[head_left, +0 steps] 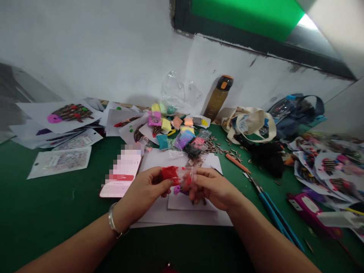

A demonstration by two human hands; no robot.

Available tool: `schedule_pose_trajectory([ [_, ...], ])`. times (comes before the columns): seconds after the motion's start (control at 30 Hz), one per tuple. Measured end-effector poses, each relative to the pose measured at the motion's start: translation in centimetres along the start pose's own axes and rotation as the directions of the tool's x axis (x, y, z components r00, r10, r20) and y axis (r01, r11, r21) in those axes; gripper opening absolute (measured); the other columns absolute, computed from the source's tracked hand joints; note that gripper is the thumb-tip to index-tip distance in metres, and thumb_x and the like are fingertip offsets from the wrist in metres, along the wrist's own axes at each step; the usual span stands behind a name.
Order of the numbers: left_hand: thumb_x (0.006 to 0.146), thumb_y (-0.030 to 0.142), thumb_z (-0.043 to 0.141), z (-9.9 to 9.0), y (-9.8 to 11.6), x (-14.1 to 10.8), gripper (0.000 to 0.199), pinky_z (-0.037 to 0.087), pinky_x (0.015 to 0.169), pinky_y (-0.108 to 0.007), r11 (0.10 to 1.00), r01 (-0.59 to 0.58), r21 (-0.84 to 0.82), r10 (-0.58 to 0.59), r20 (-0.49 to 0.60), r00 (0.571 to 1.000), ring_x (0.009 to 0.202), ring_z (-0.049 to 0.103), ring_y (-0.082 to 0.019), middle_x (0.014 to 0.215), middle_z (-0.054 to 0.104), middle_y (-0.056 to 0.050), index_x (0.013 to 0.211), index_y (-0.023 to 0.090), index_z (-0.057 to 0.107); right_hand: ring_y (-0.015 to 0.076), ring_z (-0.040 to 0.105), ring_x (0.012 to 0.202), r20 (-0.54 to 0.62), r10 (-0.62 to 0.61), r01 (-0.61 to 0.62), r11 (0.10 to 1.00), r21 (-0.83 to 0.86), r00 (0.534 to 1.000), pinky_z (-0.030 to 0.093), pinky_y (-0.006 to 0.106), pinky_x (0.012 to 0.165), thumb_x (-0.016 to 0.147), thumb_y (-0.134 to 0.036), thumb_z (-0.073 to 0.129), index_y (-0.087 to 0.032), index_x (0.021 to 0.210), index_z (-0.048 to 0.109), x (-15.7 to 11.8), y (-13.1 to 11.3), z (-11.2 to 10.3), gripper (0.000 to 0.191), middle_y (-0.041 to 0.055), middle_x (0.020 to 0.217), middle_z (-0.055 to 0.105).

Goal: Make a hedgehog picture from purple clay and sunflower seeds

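Observation:
A small clear packet with red material in it [176, 175] is held level between both hands above white paper. My left hand [150, 185] pinches its left, red-filled end. At the transparent right end, my right hand [210, 186] grips the plastic between thumb and fingers. Under the hands lies a sheet [182, 204] bearing a purple-headed figure, partly hidden by my right hand. A phone [125, 178] with a lit screen rests just left of my left hand.
Colourful clay packets [184, 139] and striped seeds [214, 146] lie beyond the hands. To the right are blue scissors [270, 208], an orange stick [238, 163] and a magenta box [309, 212]. A bottle [218, 98] stands behind; decorated sheets [71, 113] are at left.

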State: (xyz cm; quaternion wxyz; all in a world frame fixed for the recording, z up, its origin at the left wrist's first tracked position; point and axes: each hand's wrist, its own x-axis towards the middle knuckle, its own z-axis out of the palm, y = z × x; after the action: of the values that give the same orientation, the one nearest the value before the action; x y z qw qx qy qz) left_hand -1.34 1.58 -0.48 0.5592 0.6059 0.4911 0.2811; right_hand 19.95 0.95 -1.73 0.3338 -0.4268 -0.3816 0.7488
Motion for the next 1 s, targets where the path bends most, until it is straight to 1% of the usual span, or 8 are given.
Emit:
schedule_pose_trajectory([
  [0.1,0.082,0.041,0.060,0.1,-0.2,0.0,0.025,0.045,0.060,-0.026,0.998,-0.019,0.055,0.018,0.016,1.000,0.065,0.055,-0.015,0.070,0.061,0.000,0.088,0.017,0.063,0.0110,0.062,0.053,0.052,0.024,-0.023,1.000,-0.011,0.998,0.046,0.021,0.046,0.077,-0.045,0.066,-0.014,0.092,0.063,0.1,0.5,0.4,0.034,0.0064,0.079,0.069],
  [0.2,0.082,0.039,0.058,0.2,-0.5,-0.1,0.023,0.044,0.060,-0.026,0.995,-0.031,0.093,0.029,0.025,0.999,0.066,0.056,-0.015,0.073,0.063,0.000,0.088,0.017,0.063,0.0098,0.060,0.048,0.073,0.037,-0.035,0.999,-0.028,0.997,0.044,0.019,0.044,0.078,-0.048,0.064,-0.012,0.083,0.062,0.3,0.9,0.5,0.036,0.0039,0.068,0.067],
  [0.27,0.083,0.039,0.058,0.3,-0.7,-0.2,0.023,0.044,0.061,-0.027,0.992,-0.038,0.118,0.034,0.031,0.999,0.067,0.056,-0.015,0.076,0.063,-0.001,0.090,0.018,0.063,0.0088,0.059,0.045,0.069,0.055,-0.050,0.997,-0.065,0.996,0.041,0.017,0.042,0.077,-0.045,0.066,-0.013,0.081,0.062,0.4,1.0,0.5,0.032,0.0020,0.062,0.065],
  [0.37,0.083,0.039,0.057,0.4,-0.7,-0.2,0.022,0.044,0.061,-0.027,0.991,-0.039,0.125,0.034,0.038,0.999,0.068,0.056,-0.016,0.076,0.064,-0.001,0.090,0.018,0.064,0.0083,0.059,0.046,0.063,0.075,-0.067,0.990,-0.120,0.995,0.038,0.015,0.039,0.075,-0.035,0.067,-0.014,0.082,0.061,0.2,0.8,0.4,0.023,0.0008,0.064,0.065],
  [0.6,0.083,0.038,0.058,0.4,-0.4,-0.1,0.022,0.044,0.061,-0.026,0.995,-0.040,0.089,0.036,0.048,0.998,0.066,0.055,-0.015,0.075,0.062,0.000,0.090,0.018,0.064,0.0110,0.063,0.052,0.064,0.083,-0.074,0.988,-0.135,0.994,0.045,0.018,0.041,0.075,-0.027,0.064,-0.014,0.092,0.066,-0.5,-0.1,-0.2,0.021,0.0036,0.073,0.068],
  [0.73,0.083,0.039,0.059,0.2,-0.3,0.0,0.023,0.045,0.060,-0.026,0.998,-0.017,0.060,0.015,0.023,1.000,0.064,0.055,-0.014,0.071,0.061,0.001,0.089,0.017,0.063,0.0121,0.063,0.051,0.010,0.078,-0.076,0.992,-0.101,0.997,0.047,0.020,0.041,0.074,-0.025,0.063,-0.012,0.093,0.066,-0.4,-0.2,-0.4,0.023,0.0069,0.080,0.070],
  [0.83,0.082,0.040,0.061,0.0,-0.5,0.0,0.024,0.045,0.059,-0.026,0.999,0.007,0.051,-0.006,-0.011,1.000,0.062,0.056,-0.014,0.067,0.060,0.001,0.086,0.016,0.063,0.0126,0.062,0.050,-0.043,0.036,-0.039,0.997,-0.070,0.998,0.047,0.022,0.041,0.074,-0.023,0.061,-0.012,0.092,0.065,-0.1,-0.2,-0.5,0.021,0.0082,0.082,0.070],
  [1.0,0.078,0.041,0.067,0.2,-0.6,0.3,0.030,0.048,0.059,-0.026,0.990,0.073,-0.117,-0.077,-0.030,0.997,0.061,0.056,-0.013,0.075,0.064,-0.002,0.093,0.015,0.064,0.0122,0.062,0.051,-0.119,-0.032,0.028,0.999,-0.038,0.992,0.048,0.022,0.044,0.075,-0.025,0.063,-0.014,0.092,0.066,0.1,-0.3,-0.6,0.020,0.0061,0.078,0.070],
])
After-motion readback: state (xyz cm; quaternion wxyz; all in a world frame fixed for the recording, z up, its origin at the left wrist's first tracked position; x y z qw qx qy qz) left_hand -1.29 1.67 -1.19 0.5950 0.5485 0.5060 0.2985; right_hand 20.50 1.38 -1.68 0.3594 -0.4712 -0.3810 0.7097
